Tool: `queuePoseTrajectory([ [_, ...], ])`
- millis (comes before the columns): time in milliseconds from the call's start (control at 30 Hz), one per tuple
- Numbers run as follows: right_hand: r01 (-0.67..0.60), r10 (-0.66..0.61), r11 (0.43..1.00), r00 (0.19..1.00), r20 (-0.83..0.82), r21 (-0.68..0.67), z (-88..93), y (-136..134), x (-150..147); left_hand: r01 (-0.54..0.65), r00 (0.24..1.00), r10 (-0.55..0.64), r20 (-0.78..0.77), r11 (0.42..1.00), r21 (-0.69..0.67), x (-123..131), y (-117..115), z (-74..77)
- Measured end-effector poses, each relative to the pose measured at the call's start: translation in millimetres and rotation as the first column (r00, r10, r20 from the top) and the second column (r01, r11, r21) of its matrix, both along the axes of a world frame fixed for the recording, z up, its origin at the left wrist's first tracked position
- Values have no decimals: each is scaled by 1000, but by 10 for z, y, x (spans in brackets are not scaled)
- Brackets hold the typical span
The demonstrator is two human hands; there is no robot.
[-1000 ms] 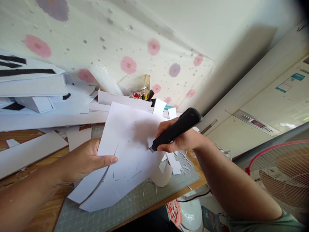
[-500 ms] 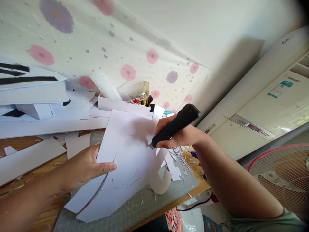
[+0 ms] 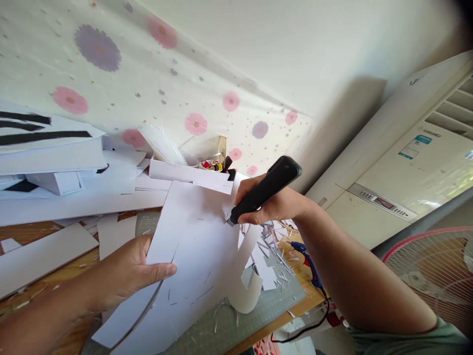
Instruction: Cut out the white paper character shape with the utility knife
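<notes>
A black utility knife (image 3: pixel 266 190) is gripped in my right hand (image 3: pixel 271 202), its short blade touching a large white foam board sheet (image 3: pixel 199 246). My left hand (image 3: pixel 138 261) pinches the sheet's left edge, thumb on top and fingers hidden beneath. A long curved slit runs down the sheet from near the left thumb, and several short dark slits mark its surface. A curved, hooked strip (image 3: pixel 249 298) hangs along the sheet's right side. Below lies a green-grey cutting mat (image 3: pixel 266 318).
White offcuts (image 3: pixel 264 266) litter the mat's right side. A blue glue gun (image 3: pixel 308 261) with a black cord lies near the table edge. White boards (image 3: pixel 48 153) are stacked at left, a tool box (image 3: pixel 188 171) stands behind, and a fan (image 3: pixel 432 276) is at right.
The camera view has tilted and shifted slightly, showing more of the glue gun. My right hand and the knife have barely moved against the sheet; the left hand keeps its hold.
</notes>
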State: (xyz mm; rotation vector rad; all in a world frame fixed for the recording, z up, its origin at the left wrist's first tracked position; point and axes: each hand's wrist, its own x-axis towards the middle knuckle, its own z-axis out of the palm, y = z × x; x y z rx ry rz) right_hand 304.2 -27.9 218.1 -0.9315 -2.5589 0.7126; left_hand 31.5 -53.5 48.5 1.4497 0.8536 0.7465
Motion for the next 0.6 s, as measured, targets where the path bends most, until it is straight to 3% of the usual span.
queuePoseTrajectory([
  [200, 8, -8, 1000, 999, -48, -4, 47, 59, -18, 65, 998, -65, -2, 998, -1, -28, 50, -28],
  [600, 26, -21, 999, 991, -130, 38, 86, 157, 49, 17, 999, -19, -46, 999, -44, -32, 54, -69],
])
